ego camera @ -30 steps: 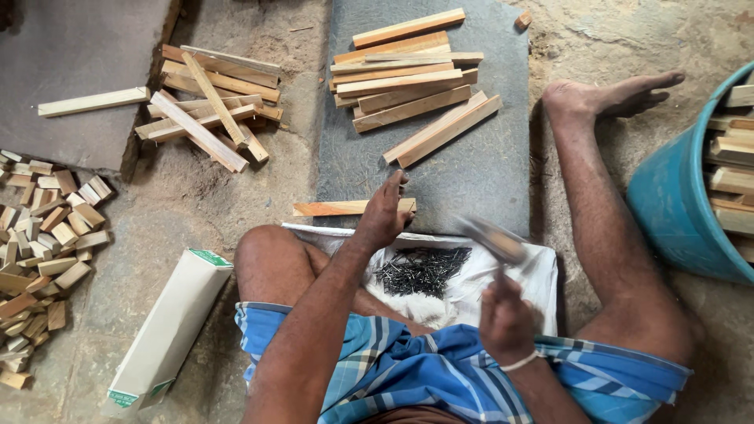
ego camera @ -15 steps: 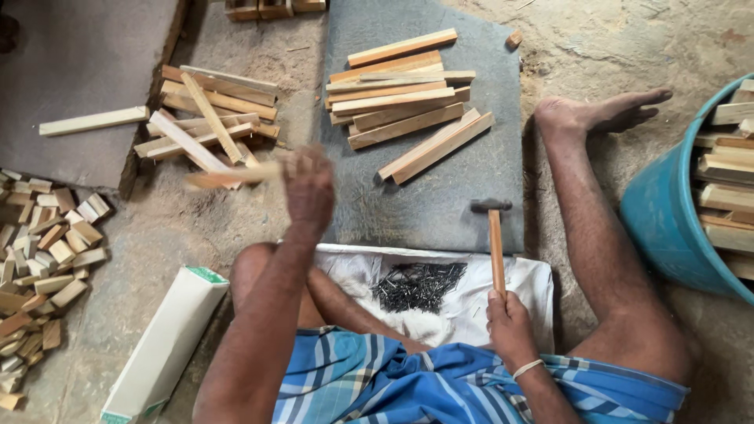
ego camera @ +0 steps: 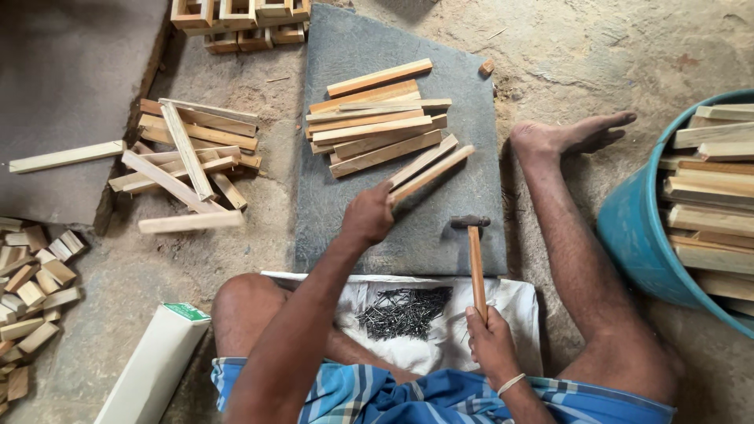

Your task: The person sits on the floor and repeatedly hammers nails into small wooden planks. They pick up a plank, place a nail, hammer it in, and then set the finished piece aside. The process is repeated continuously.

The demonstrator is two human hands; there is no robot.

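Left hand (ego camera: 367,216) closed on the near ends of two wooden strips (ego camera: 432,166), lying slantwise on the stone slab (ego camera: 440,228) just below the strip pile (ego camera: 377,118). Right hand (ego camera: 491,341) wrapped round hammer (ego camera: 474,255) handle, head up (resting, judged ready). Nails (ego camera: 404,312) heaped on white cloth (ego camera: 518,314) between the knees, within easy reach. Loose strip (ego camera: 191,222) left of slab.

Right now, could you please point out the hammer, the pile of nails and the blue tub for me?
Hammer (ego camera: 476,263): head view, on the middle of its wooden handle.
Pile of nails (ego camera: 402,312): head view, on the middle of the dark heap.
Blue tub (ego camera: 632,235): head view, on its outer wall.
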